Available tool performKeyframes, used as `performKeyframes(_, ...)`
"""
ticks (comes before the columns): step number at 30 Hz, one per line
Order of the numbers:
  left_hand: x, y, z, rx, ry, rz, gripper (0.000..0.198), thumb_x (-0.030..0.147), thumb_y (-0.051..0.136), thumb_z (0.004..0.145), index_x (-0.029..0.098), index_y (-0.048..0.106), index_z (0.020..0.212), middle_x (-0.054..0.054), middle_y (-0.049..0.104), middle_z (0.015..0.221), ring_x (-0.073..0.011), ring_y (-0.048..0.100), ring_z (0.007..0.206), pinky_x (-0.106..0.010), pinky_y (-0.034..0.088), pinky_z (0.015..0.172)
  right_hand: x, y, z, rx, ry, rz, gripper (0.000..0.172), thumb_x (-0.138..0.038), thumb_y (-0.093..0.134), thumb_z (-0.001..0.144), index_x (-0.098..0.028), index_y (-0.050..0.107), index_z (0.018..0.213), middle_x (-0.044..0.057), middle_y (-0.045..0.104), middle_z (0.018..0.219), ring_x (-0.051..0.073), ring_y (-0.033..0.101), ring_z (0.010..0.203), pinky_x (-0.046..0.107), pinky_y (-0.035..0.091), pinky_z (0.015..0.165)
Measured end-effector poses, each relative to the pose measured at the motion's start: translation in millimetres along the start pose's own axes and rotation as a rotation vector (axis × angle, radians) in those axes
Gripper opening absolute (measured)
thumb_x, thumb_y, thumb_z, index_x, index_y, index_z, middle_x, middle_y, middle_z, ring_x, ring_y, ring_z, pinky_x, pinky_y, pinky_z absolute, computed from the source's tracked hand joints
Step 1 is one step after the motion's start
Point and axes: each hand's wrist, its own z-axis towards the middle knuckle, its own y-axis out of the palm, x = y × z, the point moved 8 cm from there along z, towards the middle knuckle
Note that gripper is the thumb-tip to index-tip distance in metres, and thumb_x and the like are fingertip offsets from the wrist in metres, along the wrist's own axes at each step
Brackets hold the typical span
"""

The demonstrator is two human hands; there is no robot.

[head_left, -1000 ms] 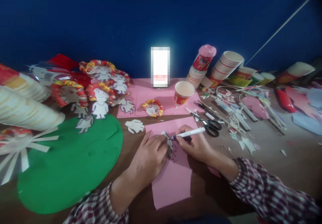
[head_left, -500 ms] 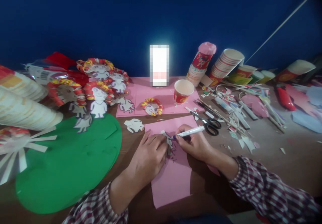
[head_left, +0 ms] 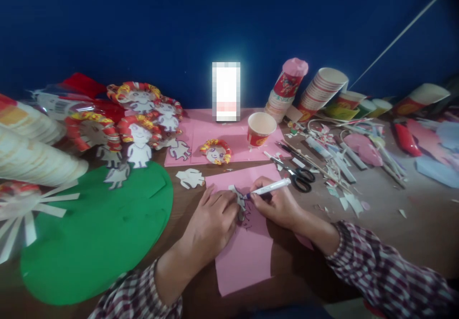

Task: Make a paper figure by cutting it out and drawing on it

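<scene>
My right hand (head_left: 274, 199) is closed around a white marker pen (head_left: 270, 188). The pen's dark tip rests at the edge of a small white paper cutout (head_left: 241, 200). My left hand (head_left: 215, 218) presses this cutout against a pink paper sheet (head_left: 247, 261), its fingertips covering part of the piece. Dark squiggly pen marks show on the pink sheet just below the cutout. Left of the sheet lies another white dress-shaped cutout (head_left: 191, 178). Beyond the hands is a round doll head (head_left: 215, 152) with a red and yellow ring and a drawn face.
Black-handled scissors (head_left: 300, 179) lie right of the pink sheet, near scattered paper scraps (head_left: 333, 163). A paper cup (head_left: 261, 130) stands behind, with cup stacks (head_left: 317, 96) further right. Green paper (head_left: 100, 233) and finished paper dolls (head_left: 139, 147) occupy the left. A lit, blurred screen (head_left: 226, 89) stands at the back.
The view has shifted very slightly. Both hands keep nearly the same place, and the marker tip stays at the cutout's edge with only a tiny movement of the pen.
</scene>
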Motion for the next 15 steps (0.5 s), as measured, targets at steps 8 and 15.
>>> performKeyframes(8, 0.6, -0.1, 0.1, 0.008, 0.005, 0.004, 0.021, 0.014, 0.046, 0.088, 0.016, 0.061, 0.102, -0.009, 0.061, 0.115, -0.025, 0.055, 0.109, -0.054, 0.03, 0.107, -2.1, -0.5, 0.4, -0.002, 0.001, 0.017, 0.004, -0.02, 0.054, 0.08, -0.019, 0.052, 0.076, -0.002, 0.052, 0.065, 0.011, 0.047, 0.058, 0.022, 0.038, 0.054)
performKeyframes(15, 0.6, -1.0, -0.2, 0.019, 0.009, 0.019, 0.021, 0.015, 0.046, 0.088, 0.016, 0.062, 0.101, -0.01, 0.061, 0.114, -0.0248, 0.056, 0.108, -0.054, 0.031, 0.106, -0.2, 0.6, 0.0, -0.012, 0.02, 0.034, 0.004, -0.02, 0.053, 0.08, -0.019, 0.052, 0.076, -0.002, 0.052, 0.065, 0.011, 0.046, 0.058, 0.023, 0.037, 0.054)
